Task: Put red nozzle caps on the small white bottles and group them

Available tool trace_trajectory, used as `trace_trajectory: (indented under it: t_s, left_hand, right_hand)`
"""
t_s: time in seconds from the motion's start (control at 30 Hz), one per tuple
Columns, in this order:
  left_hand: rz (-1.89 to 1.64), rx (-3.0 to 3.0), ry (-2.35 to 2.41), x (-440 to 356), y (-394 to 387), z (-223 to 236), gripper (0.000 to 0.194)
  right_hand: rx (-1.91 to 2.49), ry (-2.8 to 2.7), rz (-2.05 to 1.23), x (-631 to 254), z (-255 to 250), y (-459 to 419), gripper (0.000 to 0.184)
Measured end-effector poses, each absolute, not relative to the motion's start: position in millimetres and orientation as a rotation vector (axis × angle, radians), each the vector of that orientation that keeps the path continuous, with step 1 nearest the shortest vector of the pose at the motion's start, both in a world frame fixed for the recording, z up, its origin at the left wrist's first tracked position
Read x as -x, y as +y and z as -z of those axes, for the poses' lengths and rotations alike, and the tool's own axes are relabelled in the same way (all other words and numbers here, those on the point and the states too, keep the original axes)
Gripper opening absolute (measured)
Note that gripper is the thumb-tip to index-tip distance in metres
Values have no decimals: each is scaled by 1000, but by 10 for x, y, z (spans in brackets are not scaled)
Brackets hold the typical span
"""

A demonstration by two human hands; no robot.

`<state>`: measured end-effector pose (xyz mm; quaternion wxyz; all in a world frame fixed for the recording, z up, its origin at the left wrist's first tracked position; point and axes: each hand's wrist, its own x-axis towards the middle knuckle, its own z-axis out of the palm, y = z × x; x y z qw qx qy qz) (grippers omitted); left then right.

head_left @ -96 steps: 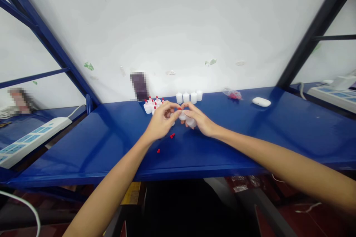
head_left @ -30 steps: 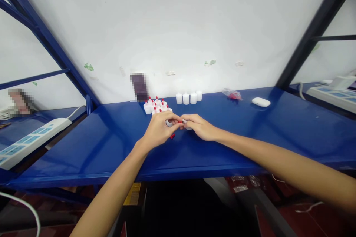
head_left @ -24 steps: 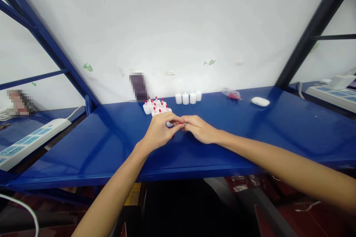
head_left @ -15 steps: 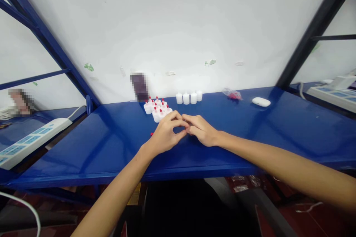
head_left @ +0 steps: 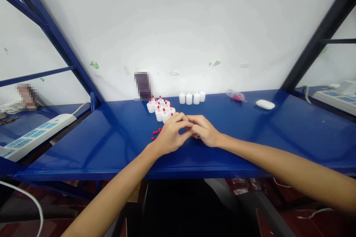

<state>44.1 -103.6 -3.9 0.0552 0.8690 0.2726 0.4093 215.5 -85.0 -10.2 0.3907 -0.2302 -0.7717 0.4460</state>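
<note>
the left hand and the right hand met at their fingertips above the blue worktop. the fingers hid what was between them, so i cannot tell if either grip was pinching something. the red-tipped bottles stood just beyond the left hand, small red caps lay beside it, and four white bottles stood near the wall.

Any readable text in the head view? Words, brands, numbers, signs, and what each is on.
None readable.
Power strip: no lettering can be made out at this size.
Bottles with red tips and plain white bottles: no text visible.
Plastic bag, white case: none legible.
Dark pixelated patch: too blurred to tell.
</note>
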Motion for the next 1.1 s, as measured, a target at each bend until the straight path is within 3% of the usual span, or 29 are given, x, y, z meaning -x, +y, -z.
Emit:
trace_trajectory:
  t_s: [0.23,0.43,0.67,1.1]
  left_hand:
    - [-1287,-2663,1111,-97,-797,-179,16]
    - [-1128,-2846,1375,122,-579,-161,22]
    - [-1262,-2762,1391,106,-566,-148,25]
    - [-1004,-2894,1525,108,-509,10,24]
  right_hand:
    - [816,-1877,-957,-2226,92,-572,25]
    - [917,-1538,-823,-2534,-38,-106,19]
    - [892,-1281,-579,-2912,-226,460,20]
    - [924,-1310,-634,-2714,-42,1197,16]
